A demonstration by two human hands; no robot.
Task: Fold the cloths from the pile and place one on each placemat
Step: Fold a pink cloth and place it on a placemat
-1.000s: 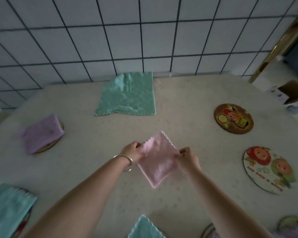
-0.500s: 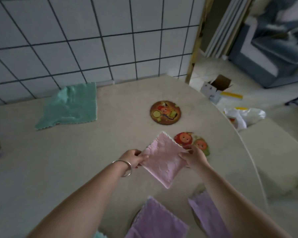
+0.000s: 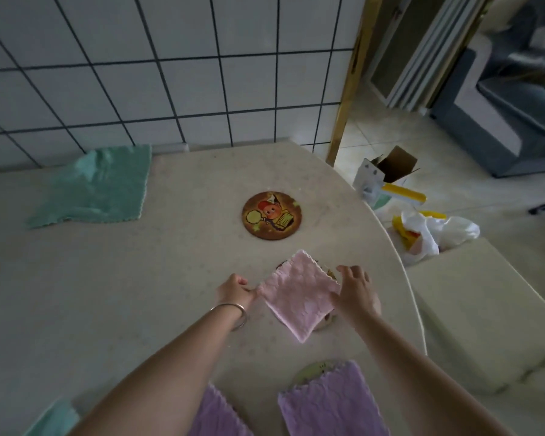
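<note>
A folded pink cloth lies on a round placemat, covering nearly all of it. My left hand pinches the cloth's left corner with curled fingers. My right hand is at the cloth's right edge with fingers spread, its thumb touching the cloth. Behind them sits a brown round placemat with a cartoon picture and nothing on it. An unfolded green cloth lies flat at the back left by the wall.
Two folded purple cloths lie at the near edge, the right one on a placemat. A teal cloth shows bottom left. The table's curved edge runs close on the right. A box and bag lie on the floor.
Both hands carried the pink cloth to the right and lowered it onto the placemat. My right hand has let go and spread its fingers. My view swung right.
</note>
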